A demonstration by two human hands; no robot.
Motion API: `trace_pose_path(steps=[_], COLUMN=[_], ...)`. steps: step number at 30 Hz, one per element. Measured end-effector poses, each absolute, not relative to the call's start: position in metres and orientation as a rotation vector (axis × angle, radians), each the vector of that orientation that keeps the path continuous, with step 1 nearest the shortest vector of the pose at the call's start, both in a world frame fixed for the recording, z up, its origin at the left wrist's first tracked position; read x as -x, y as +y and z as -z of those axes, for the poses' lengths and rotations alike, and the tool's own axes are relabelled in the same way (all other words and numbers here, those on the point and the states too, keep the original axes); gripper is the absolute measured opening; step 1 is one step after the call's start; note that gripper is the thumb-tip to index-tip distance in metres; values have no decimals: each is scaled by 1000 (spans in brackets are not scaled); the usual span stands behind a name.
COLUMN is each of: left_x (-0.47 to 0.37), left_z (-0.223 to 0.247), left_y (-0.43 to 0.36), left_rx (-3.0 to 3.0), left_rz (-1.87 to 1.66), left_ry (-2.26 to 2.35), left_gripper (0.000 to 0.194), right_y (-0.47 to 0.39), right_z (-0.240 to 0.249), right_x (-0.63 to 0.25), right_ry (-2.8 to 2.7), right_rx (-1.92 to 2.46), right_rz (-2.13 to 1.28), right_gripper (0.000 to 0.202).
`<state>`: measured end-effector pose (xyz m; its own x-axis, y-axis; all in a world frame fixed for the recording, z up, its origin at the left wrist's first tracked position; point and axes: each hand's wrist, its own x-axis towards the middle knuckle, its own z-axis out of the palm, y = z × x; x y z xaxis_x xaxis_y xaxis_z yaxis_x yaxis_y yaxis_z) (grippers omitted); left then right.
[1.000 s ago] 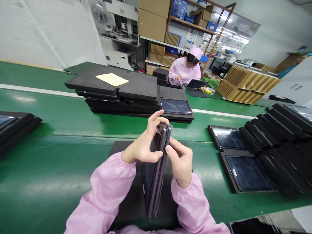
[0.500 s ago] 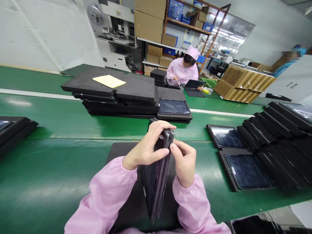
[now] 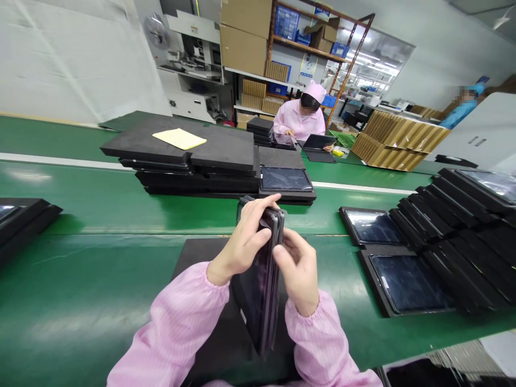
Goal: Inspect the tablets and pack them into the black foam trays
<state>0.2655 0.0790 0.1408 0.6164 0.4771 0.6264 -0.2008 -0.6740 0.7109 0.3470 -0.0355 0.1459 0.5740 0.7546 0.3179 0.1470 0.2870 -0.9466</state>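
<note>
Gripping 2 dark slabs (image 3: 268, 285) together, the left hand (image 3: 244, 242) reaches over their upper end with its fingers extended and its thumb bent against the near side. The right hand (image 3: 296, 269) is at their right side, its fingers curled and its thumb at the edge; whether that thumb presses or only lies beside it, I cannot tell. The slabs stand on edge, face to face, above a black foam board (image 3: 195, 263) in front of the wearer. Their long visible edges run steeply from the upper end at the fingers down toward the wearer, the lower end slightly left, and a broad dark face with a small white label looks left. Whether the bottom touches the board is unclear.

The board lies on a green table (image 3: 80, 301). Beyond it is a stack of black foam (image 3: 217, 145) with a yellow sheet (image 3: 180, 138) on top, and a dark-screened tablet (image 3: 286, 179) lies just right of it. On the right, 2 flat screens in black trays (image 3: 373, 226) adjoin a pile of black trays (image 3: 455, 231). Across the table sits a person in pink (image 3: 300, 115).
</note>
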Motion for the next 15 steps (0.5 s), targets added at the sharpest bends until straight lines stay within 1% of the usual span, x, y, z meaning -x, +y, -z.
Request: trace_pose_path(steps=[2, 5, 7, 11, 13, 15], left_x=[-266, -266, -267, -268, -269, -271], left_z=[-137, -134, -133, -132, -128, -123], left_y=[77, 72, 74, 98, 114, 126], left_rx=[-1962, -1886, -1873, -1721, -1605, -1500], left_rz=[-1155, -1228, -1303, -1622, -1604, -1471], left_ry=[230, 268, 316, 766, 917, 932], left_gripper=[70, 65, 60, 52, 52, 58], right_y=[-35, -33, -32, -28, -26, -25], right_z=[-145, -143, -140, -128, -119, -111], right_x=[-341, -338, -341, -347, -345, -342], right_ry=[-977, -1029, -1022, -966, -938, -969], right_rx=[1350, 1502, 1501, 1412, 1375, 1386], right_rz=[-494, -420, -361, -173, -28, 35], right_gripper=[34, 22, 15, 9, 11, 13])
